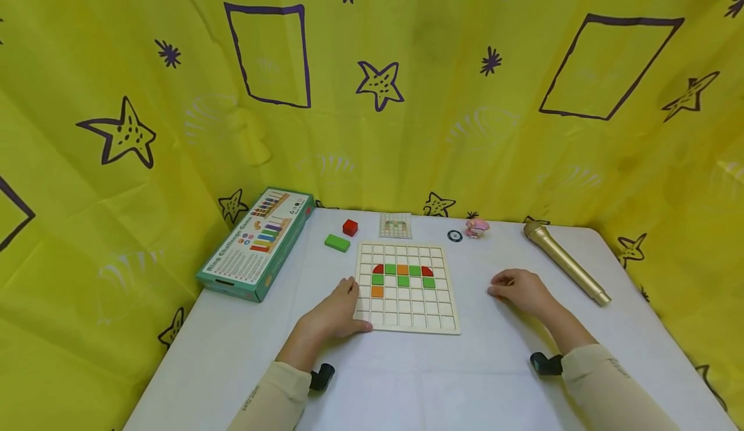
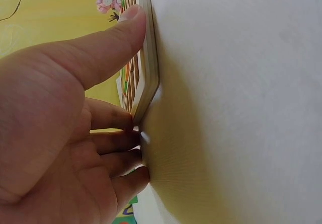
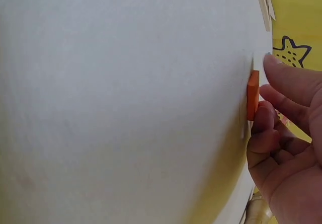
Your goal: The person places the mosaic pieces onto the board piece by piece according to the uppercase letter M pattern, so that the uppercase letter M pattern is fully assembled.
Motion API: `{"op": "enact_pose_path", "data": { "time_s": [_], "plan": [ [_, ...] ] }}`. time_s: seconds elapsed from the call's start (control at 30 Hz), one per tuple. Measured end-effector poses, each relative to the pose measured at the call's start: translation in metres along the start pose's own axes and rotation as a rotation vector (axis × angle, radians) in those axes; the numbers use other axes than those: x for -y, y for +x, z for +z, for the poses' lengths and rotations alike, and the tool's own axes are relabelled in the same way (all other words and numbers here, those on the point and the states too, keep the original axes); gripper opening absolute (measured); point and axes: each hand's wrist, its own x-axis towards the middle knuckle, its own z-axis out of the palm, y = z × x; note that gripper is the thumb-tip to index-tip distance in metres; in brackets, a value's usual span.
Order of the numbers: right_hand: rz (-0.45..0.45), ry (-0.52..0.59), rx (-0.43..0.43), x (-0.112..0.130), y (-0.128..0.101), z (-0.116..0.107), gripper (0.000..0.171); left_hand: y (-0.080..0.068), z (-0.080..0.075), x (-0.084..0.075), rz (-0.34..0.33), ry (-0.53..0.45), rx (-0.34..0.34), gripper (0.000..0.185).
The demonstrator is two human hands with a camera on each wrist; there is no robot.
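Note:
A pale wooden grid board (image 1: 405,321) lies on the table with red, green and orange tiles in its upper part. My left hand (image 1: 336,310) rests at its near left corner. The left thumb (image 2: 115,43) lies across the board's near edge, while the fairly straight fingers touch down along the left side. To the right of the board, my right hand (image 1: 519,292) is low over the tabletop with fingers bent. Its thumb and fingers hold a small orange tile (image 3: 252,98) by the edges; the contact is partly hidden.
A green game box (image 1: 261,243) lies at the left. Behind the board are a green block (image 1: 337,243), a red block (image 1: 350,227) and a pattern card (image 1: 395,225). A black disc (image 1: 454,236), pink figurine (image 1: 477,227) and gold microphone (image 1: 566,263) lie right.

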Motion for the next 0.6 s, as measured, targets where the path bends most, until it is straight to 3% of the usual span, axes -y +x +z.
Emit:
{"op": "enact_pose_path", "data": {
  "time_s": [0.37, 0.6],
  "plan": [
    [-0.023, 0.006, 0.029, 0.000, -0.002, -0.004, 0.027, 0.001, -0.001, 0.000, 0.011, 0.021, 0.002, 0.103],
    [-0.042, 0.026, -0.043, 0.002, -0.001, 0.005, 0.026, 0.000, -0.001, 0.001, 0.014, 0.004, 0.010, 0.104]
  ]
}}
